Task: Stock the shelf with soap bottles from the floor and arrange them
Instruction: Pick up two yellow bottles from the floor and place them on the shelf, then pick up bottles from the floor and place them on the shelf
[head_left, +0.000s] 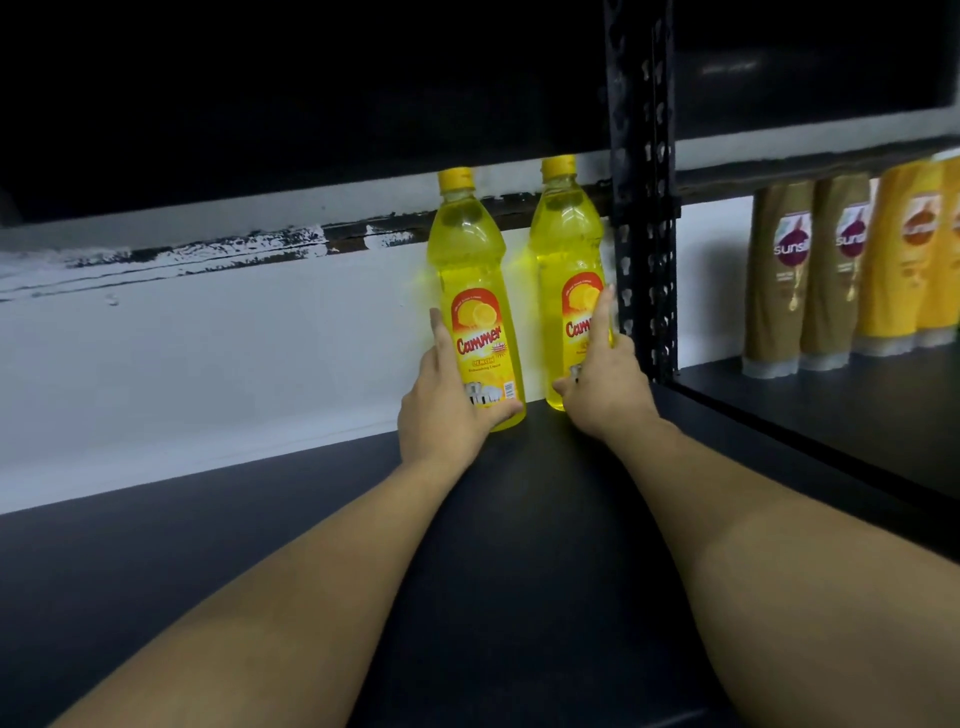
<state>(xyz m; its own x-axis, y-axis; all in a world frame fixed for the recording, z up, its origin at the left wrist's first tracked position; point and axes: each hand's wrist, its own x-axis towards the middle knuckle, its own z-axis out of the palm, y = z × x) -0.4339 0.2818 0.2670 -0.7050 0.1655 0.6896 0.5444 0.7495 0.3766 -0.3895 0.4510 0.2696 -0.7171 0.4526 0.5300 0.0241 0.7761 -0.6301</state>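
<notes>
- Left hand (447, 400) wraps the left soap bottle (475, 291) low down, thumb across the front, probably to turn its label forward. The bottle stands on the shelf (208, 597), left of the upright post (644, 208).
- Right soap bottle (563, 270) stands just beside the post.
- Right hand (602, 395) grips its base, one finger straight up the label, seemingly steadying it.

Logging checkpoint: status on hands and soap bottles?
Hands: left hand grips left soap bottle, right hand grips right soap bottle. Both upright on shelf, near back wall. Beside right one, steel post; nothing blocking.
</notes>
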